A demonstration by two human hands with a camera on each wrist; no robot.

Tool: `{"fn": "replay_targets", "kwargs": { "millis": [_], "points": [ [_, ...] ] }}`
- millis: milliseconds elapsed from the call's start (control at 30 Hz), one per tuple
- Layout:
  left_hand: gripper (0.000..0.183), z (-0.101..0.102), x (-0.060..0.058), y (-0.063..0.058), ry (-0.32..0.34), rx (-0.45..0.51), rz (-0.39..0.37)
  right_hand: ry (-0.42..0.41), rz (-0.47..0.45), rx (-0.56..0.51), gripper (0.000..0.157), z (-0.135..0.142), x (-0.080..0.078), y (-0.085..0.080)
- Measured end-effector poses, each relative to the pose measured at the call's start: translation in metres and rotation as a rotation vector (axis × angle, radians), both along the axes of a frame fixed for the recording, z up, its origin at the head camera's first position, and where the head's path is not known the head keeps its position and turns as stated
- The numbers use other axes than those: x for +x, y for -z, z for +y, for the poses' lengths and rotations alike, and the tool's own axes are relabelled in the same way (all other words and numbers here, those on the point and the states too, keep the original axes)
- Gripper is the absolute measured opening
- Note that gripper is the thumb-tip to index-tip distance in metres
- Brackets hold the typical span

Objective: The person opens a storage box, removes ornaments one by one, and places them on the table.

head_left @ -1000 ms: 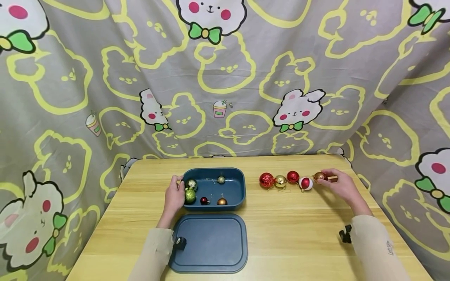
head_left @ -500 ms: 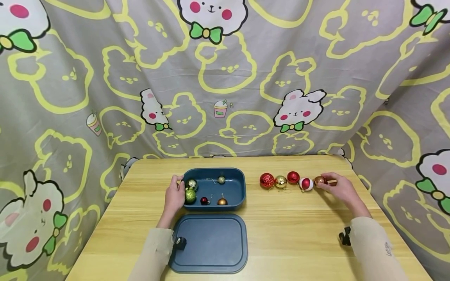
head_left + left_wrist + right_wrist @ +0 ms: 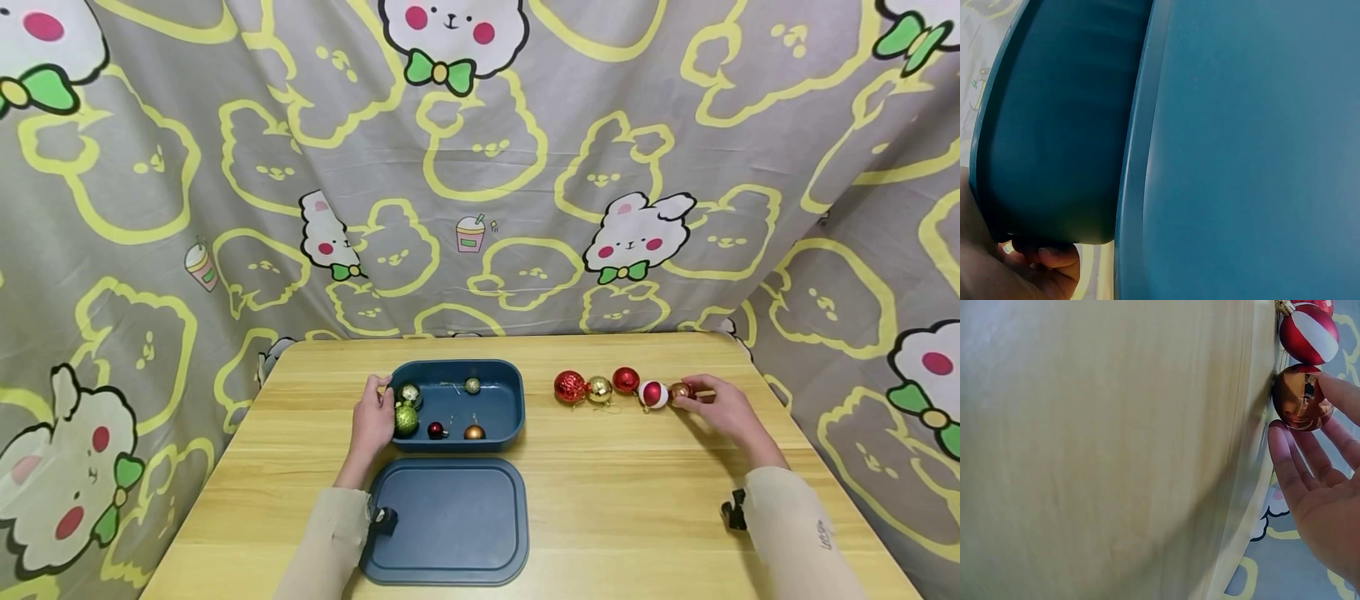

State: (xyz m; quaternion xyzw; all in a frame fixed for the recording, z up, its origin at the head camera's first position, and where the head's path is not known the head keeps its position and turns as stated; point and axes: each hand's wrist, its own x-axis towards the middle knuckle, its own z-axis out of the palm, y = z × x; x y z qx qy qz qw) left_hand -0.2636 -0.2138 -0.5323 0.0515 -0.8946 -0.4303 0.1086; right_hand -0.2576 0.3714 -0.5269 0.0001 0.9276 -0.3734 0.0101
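Note:
My left hand (image 3: 373,418) grips the left end of a dark blue rectangular storage box (image 3: 491,406). Its curled fingers show at the box's end in the left wrist view. Inside lie a green ball (image 3: 406,419), pale gold balls, a small dark red ball (image 3: 437,430) and an orange-gold ball (image 3: 474,431). At the right, my right hand (image 3: 726,408) holds a shiny copper Christmas ball (image 3: 1294,397) between thumb and fingertips. It sits right beside a red-and-white ball (image 3: 653,394), at the end of a row with red balls (image 3: 626,380) and a gold ball (image 3: 599,389).
The blue-grey lid (image 3: 450,521) lies flat in front of the box. A patterned cloth (image 3: 495,275) hangs behind and at both sides of the wooden table (image 3: 622,508). Black camera mounts sit at both wrists.
My right hand has shifted slightly left with the copper ball, up to the red-and-white one. The dark stick-like shape seen beside the fingers earlier no longer shows. My left hand stays on the box.

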Motion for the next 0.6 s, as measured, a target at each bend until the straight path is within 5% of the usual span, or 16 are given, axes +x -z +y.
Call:
{"fn": "replay_targets", "kwargs": {
  "millis": [600],
  "points": [
    [0.028, -0.0001, 0.0, 0.0007, 0.0, 0.009, 0.0, -0.004, -0.014, -0.003, 0.063, 0.0054, 0.0031, -0.0016]
  ]
}}
